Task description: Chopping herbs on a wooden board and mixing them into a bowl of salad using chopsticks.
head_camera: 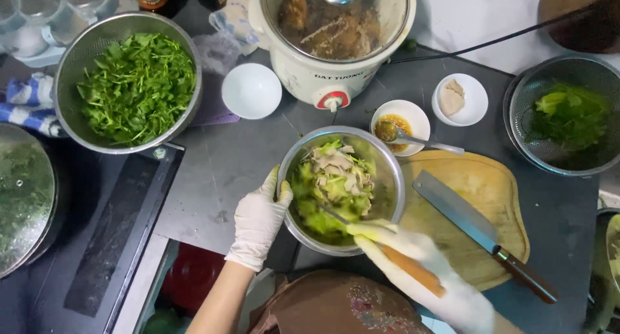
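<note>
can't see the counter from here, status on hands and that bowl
Left gloved hand grips rim of steel mixing bowl. Right gloved hand holds wooden-handled utensil in the salad. Cleaver lies on wooden board beside it.

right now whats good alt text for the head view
Two white-gloved hands mix greens and pale slices in a steel bowl: left hand grips the rim, right hand holds chopsticks. A cleaver lies on a wooden board beside it.

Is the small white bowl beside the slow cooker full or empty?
Empty. The small white bowl shows only its bare white inside, while the sauce bowl nearby holds orange-brown sauce and a spoon.
</note>
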